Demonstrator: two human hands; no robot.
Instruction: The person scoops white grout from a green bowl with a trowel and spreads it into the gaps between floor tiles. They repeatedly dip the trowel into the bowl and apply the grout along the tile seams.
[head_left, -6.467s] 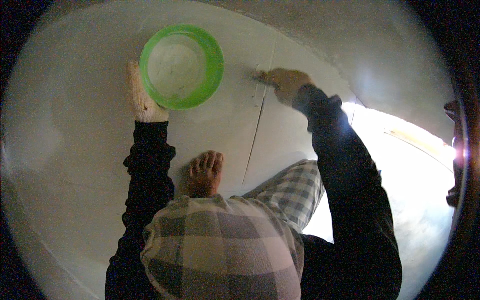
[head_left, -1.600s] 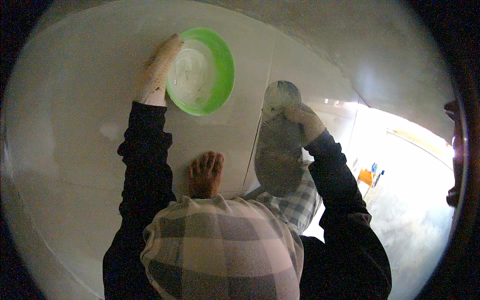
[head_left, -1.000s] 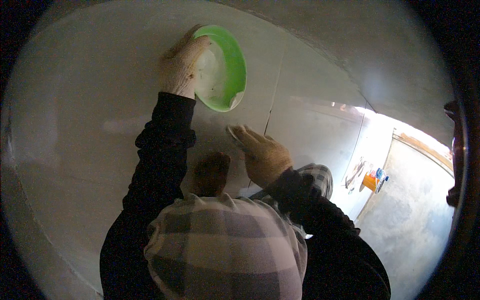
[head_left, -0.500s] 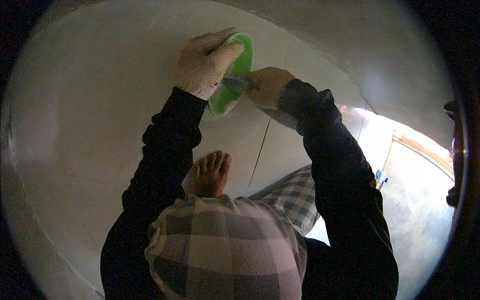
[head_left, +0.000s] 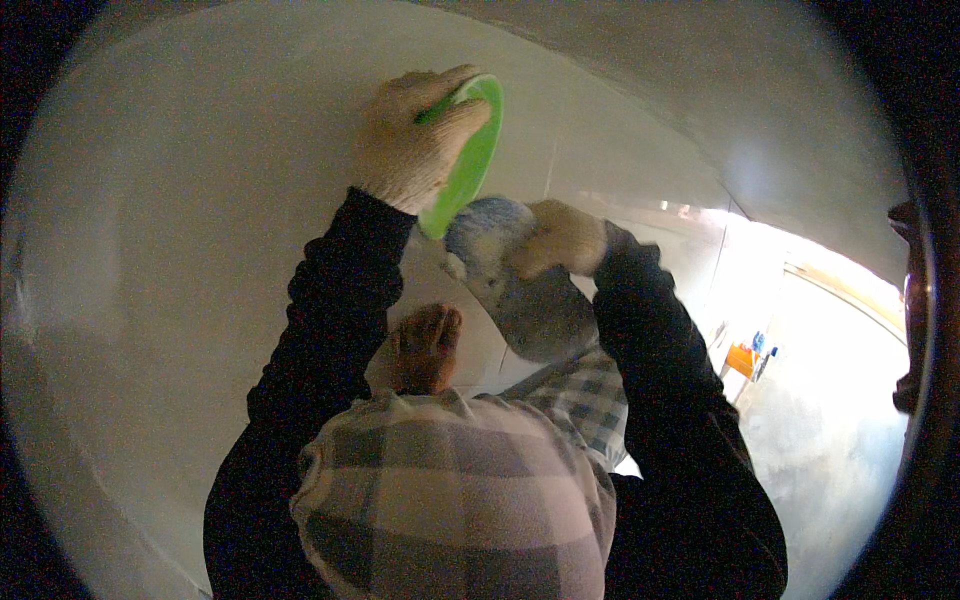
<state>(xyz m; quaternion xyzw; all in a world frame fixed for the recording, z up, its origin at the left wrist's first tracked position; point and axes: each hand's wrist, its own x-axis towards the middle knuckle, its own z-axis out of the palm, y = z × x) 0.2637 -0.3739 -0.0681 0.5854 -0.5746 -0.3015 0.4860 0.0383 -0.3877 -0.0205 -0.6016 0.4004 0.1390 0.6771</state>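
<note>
In a pale knitted glove, my left hand grips a bright green oval piece, shallow and dish-like, tilted nearly on edge. Its fingers wrap over the rim; what lies inside is partly hidden. Lower and to the right, my right hand, gloved too, is closed on a flat grey piece with rounded ends. Its upper end is bluish with pale smears. The exact kind of either piece cannot be made out. The grey piece's upper end is close to the green piece's lower tip.
My bare foot is below the hands on a pale tiled floor. Checked trousers cover my bent legs. A grey wall curves along the upper right. Bright light falls at right, near an orange and blue item.
My right hand has moved down and away from the green piece, bringing the grey piece more fully into sight. My left hand stays almost in place, the green piece turned slightly.
</note>
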